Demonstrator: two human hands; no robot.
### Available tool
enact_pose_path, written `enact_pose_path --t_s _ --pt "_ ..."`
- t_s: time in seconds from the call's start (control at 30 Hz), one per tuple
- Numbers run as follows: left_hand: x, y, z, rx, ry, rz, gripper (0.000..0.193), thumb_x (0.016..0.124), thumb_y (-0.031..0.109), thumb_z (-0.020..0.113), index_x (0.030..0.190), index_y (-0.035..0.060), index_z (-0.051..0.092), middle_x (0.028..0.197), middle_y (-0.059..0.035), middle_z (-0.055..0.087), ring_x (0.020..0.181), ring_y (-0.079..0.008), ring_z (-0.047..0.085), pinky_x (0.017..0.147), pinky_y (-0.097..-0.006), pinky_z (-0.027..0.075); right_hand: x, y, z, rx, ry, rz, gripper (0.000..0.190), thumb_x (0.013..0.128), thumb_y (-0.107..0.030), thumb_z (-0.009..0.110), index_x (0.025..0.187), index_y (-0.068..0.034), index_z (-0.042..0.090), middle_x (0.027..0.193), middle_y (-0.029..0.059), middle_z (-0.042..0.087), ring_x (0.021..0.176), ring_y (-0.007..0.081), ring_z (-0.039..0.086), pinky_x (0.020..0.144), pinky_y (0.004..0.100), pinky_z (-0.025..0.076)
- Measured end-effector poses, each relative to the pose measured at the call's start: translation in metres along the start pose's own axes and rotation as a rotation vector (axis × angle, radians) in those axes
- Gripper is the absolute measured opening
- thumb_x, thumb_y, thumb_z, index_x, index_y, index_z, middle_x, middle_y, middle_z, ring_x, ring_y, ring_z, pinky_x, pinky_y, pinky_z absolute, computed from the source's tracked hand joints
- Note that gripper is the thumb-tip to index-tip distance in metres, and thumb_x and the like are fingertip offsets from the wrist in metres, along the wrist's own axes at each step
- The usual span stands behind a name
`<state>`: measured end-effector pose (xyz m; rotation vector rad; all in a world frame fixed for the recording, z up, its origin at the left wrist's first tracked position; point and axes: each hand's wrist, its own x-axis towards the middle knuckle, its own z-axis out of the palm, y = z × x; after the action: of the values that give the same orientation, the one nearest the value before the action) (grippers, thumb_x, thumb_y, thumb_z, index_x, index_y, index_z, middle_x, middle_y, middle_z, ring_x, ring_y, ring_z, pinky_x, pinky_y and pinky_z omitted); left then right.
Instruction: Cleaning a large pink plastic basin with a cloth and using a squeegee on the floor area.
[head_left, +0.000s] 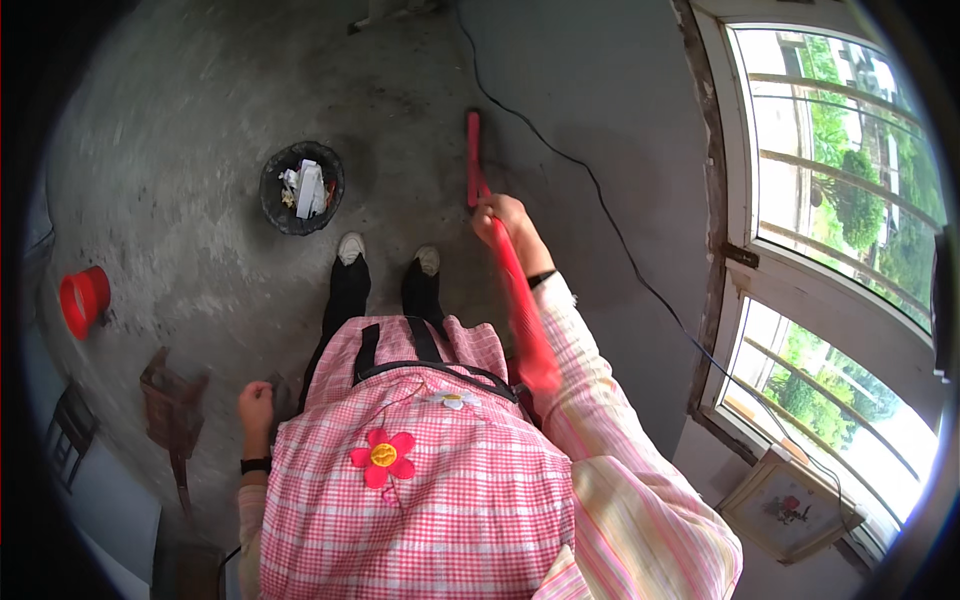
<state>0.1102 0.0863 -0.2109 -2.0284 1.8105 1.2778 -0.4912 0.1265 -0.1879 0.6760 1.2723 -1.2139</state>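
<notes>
My right hand (501, 216) grips the red handle (523, 300) of a long tool, which looks like a floor squeegee or mop. Its flat red head (473, 159) is low, near the foot of the wall, beyond my hand. The handle's thick end, slightly blurred, reaches back beside my right forearm. My left hand (256, 405) hangs at my left side, its fingers curled, and nothing shows in it. I wear a pink checked apron (420, 480) with flower patches. In front of my shoes stands a black waste bin (271, 212) with white litter inside.
A red bucket (86, 300) lies at the left, near a brown wooden stool or chair (174, 405). A dark cable (592, 176) runs along the right wall beneath barred windows (840, 180). At lower right is a framed flower picture (791, 506).
</notes>
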Motion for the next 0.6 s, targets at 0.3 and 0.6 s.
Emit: enact_pose_path --t_s 0.3,0.6 --pt "0.074 0.104 -0.008 -0.121 -0.069 0.151 0.012 0.081 0.013 0.062 0.087 0.0028 0.065 0.078 -0.0141 0.067 0.075 -0.0252 0.065 0.069 -0.0348 0.049 -0.133 0.030 -0.051 0.116 -0.059 0.162 0.015 0.096 -0.013 0.044 0.081 -0.010 0.040 0.063 -0.0034 0.037 0.043 0.0031 0.030 0.032 0.0164 0.022" --pt "-0.024 0.443 -0.026 0.064 -0.428 1.095 0.052 0.074 0.014 0.067 0.125 0.0144 0.055 0.073 -0.0096 0.064 0.070 -0.0259 0.065 0.069 -0.0352 0.049 -0.106 0.044 0.020 0.275 -0.213 0.101 0.021 0.094 -0.012 0.043 0.074 -0.008 0.038 0.056 -0.0011 0.040 0.042 0.0098 0.040 0.038 0.0215 0.036"
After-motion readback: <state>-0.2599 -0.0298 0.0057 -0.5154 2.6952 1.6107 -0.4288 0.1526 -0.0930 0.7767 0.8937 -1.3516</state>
